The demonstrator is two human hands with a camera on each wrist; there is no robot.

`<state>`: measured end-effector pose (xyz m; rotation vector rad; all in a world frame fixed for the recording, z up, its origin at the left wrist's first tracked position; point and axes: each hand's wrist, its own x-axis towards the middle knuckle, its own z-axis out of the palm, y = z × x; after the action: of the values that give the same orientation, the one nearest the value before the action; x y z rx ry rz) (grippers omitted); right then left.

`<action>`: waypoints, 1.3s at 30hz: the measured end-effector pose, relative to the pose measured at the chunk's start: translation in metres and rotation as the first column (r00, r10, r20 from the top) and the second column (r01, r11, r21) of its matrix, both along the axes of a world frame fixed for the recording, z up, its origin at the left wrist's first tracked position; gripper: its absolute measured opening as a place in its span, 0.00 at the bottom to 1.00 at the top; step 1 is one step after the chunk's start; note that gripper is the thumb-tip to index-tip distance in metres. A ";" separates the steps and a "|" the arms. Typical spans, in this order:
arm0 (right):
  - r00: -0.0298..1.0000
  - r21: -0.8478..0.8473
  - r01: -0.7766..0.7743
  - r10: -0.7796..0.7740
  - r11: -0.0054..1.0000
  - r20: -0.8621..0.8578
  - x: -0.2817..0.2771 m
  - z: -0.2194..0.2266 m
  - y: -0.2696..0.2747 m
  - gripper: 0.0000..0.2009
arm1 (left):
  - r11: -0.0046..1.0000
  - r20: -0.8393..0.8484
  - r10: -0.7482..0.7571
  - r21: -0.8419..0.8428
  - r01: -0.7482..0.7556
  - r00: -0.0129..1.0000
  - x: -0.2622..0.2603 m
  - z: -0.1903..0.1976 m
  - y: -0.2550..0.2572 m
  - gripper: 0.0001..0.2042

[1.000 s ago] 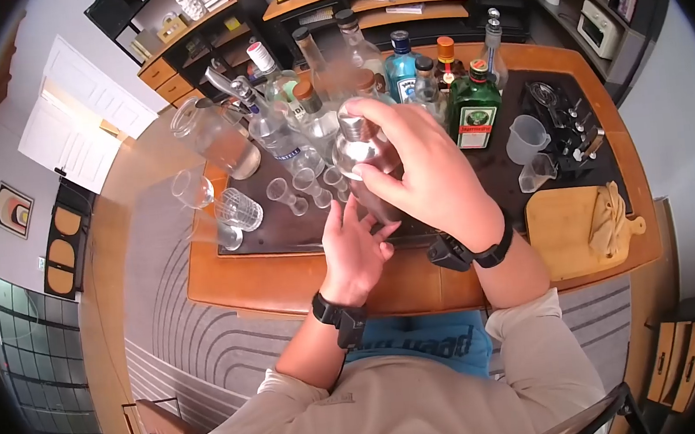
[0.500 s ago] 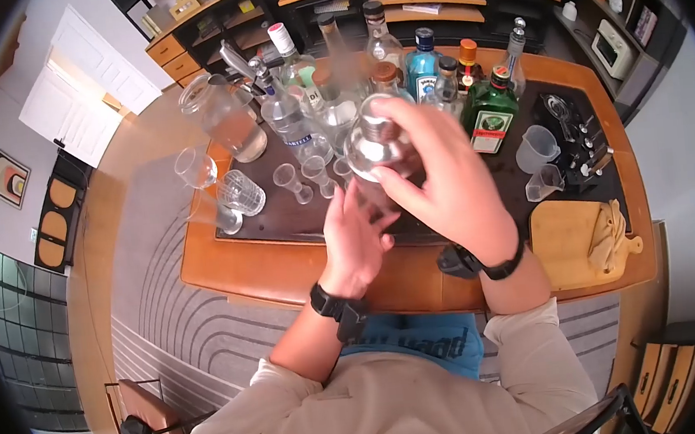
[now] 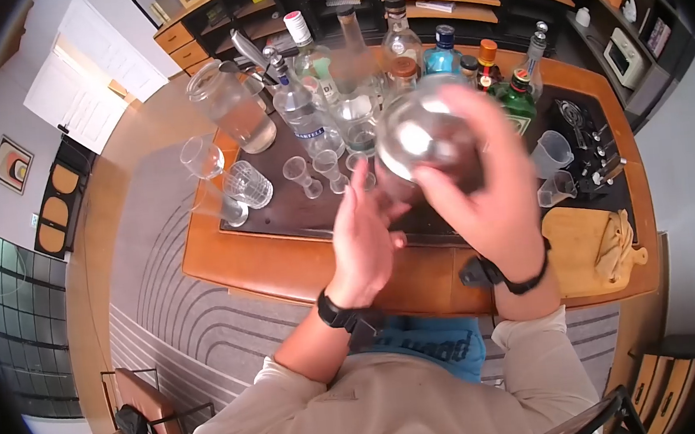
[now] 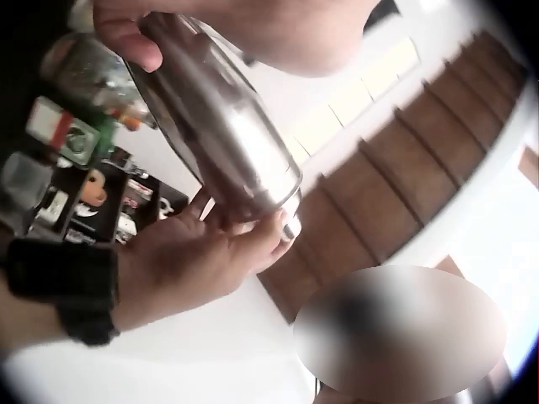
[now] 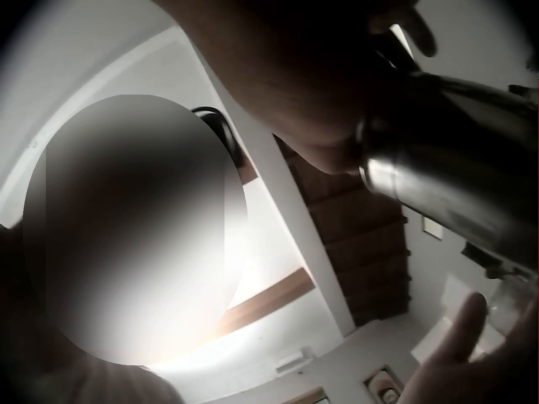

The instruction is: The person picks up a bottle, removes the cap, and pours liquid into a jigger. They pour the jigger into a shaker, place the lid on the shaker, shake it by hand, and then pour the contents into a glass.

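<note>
A shiny metal cocktail shaker (image 3: 423,134) is held up over the near part of the table by my right hand (image 3: 491,200). The thumb and fingers of that hand curl round its upper part, and motion blurs them. In the left wrist view the shaker (image 4: 219,109) lies aslant, with the right hand (image 4: 181,265) around its capped end. My left hand (image 3: 362,245) is beside the shaker's lower part, its fingers straight and the palm turned toward it. Thumb and palm of the left hand (image 5: 446,370) stand apart from the metal in the right wrist view.
Several bottles crowd the back of the table, among them a green bottle (image 3: 516,99). A glass pitcher (image 3: 243,114), a ribbed tumbler (image 3: 249,184) and small jigger-shaped glasses (image 3: 301,177) are at left. A plastic measuring cup (image 3: 553,152) and a wooden board (image 3: 577,246) are at right.
My right hand has brought the shaker up toward the head camera and rightward, tipping its top toward me. The left hand has turned slightly, fingers still extended. The head view has shifted.
</note>
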<state>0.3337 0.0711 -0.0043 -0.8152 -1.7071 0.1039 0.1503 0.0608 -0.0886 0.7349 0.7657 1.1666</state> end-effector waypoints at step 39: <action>0.973 -0.180 0.001 0.040 0.984 0.227 -0.008 -0.016 0.019 0.31 | 0.928 0.043 -0.103 -0.355 0.112 0.994 0.014 -0.038 0.002 0.34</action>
<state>0.3255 0.0903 -0.0204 -0.9745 -1.9445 0.1852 0.1641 0.0624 -0.1270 0.4520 0.8780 0.9016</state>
